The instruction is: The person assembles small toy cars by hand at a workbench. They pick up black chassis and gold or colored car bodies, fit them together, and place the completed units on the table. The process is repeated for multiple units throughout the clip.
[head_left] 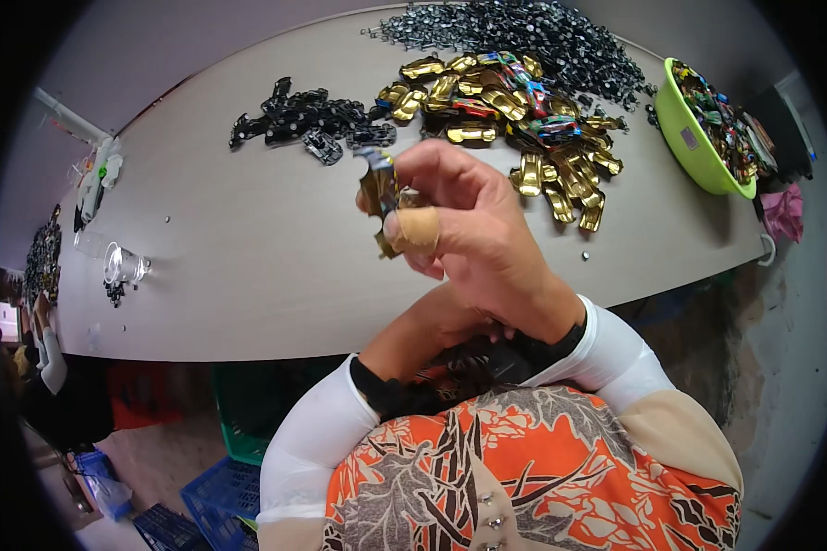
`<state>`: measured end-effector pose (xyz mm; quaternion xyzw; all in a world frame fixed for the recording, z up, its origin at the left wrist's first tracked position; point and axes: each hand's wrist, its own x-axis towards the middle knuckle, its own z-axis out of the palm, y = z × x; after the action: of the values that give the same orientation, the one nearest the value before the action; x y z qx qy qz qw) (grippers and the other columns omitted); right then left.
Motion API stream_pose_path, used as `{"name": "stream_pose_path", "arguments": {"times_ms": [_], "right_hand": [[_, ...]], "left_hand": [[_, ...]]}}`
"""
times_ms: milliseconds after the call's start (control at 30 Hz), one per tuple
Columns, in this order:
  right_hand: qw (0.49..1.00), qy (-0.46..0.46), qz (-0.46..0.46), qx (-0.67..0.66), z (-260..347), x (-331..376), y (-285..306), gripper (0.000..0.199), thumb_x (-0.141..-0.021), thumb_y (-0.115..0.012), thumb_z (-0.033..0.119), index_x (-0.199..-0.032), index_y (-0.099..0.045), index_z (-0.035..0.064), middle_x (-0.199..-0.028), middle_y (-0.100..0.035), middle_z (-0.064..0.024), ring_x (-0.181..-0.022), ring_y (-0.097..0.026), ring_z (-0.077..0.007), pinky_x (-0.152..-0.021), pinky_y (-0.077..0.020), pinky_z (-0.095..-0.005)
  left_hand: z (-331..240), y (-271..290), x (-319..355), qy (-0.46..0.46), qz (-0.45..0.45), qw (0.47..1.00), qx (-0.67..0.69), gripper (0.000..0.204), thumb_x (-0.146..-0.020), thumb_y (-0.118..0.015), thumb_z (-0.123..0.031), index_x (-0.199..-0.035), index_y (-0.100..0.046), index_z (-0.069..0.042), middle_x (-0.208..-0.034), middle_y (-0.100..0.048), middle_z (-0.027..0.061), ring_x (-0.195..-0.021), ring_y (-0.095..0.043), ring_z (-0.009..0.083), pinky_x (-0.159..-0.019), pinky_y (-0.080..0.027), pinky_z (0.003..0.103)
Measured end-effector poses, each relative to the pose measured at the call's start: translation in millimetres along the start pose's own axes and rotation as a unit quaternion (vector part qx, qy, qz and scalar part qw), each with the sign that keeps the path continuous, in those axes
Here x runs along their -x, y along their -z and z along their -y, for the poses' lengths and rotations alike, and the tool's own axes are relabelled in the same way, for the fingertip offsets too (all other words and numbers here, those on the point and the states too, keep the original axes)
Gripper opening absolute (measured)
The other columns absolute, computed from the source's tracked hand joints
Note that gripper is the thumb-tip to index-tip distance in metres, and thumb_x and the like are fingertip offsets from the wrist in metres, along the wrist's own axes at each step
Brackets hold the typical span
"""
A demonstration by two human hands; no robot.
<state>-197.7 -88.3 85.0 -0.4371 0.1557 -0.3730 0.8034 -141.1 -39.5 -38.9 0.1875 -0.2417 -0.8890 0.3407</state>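
Note:
My right hand is raised over the middle of the table, its thumb, which wears a tan plaster, and fingers closed on a gold toy car body. The car body is tilted on end and partly covered by the fingers. Lower down, my left hand lies behind my right wrist near the table's front edge; its fingers are hidden. Beyond the raised hand, a heap of gold toy car bodies spreads out, with a few red, blue and green ones among them. Left of that heap sit several black toy car chassis.
A large pile of small dark and silvery parts covers the far edge. At right stands a green basin full of coloured pieces. A clear plastic cup is at left. Another person works at the far left. Crates stand below.

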Motion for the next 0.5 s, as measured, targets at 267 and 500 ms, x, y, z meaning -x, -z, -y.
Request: {"name": "stream_pose_path", "arguments": {"times_ms": [267,500], "right_hand": [[0.998,-0.039,0.041,-0.018,-1.8,5.8,-13.2,0.027,-0.075,-0.062,-0.006,-0.099,-0.054,0.0026,-0.097,-0.06,-0.0096,-0.068,-0.055,-0.0079,-0.044,-0.0356,-0.0196],[0.998,-0.039,0.045,0.008,-7.2,15.6,-19.1,0.027,-0.073,-0.063,-0.007,-0.098,-0.055,-0.0003,-0.097,-0.06,-0.01,-0.064,-0.052,-0.0068,-0.045,-0.0364,-0.0186]], "left_hand": [[29.9,-29.9,-5.1,-0.165,-0.213,0.938,-0.218,0.024,-0.08,-0.066,-0.009,-0.101,-0.056,-0.003,-0.085,-0.061,-0.001,-0.07,-0.055,0.0052,-0.06,-0.046,0.02],[-4.9,-20.7,-13.1,-0.076,0.079,0.982,-0.155,0.01,-0.085,-0.055,-0.011,-0.088,-0.058,-0.002,-0.077,-0.058,-0.0052,-0.067,-0.054,0.003,-0.057,-0.043,0.019]]}}
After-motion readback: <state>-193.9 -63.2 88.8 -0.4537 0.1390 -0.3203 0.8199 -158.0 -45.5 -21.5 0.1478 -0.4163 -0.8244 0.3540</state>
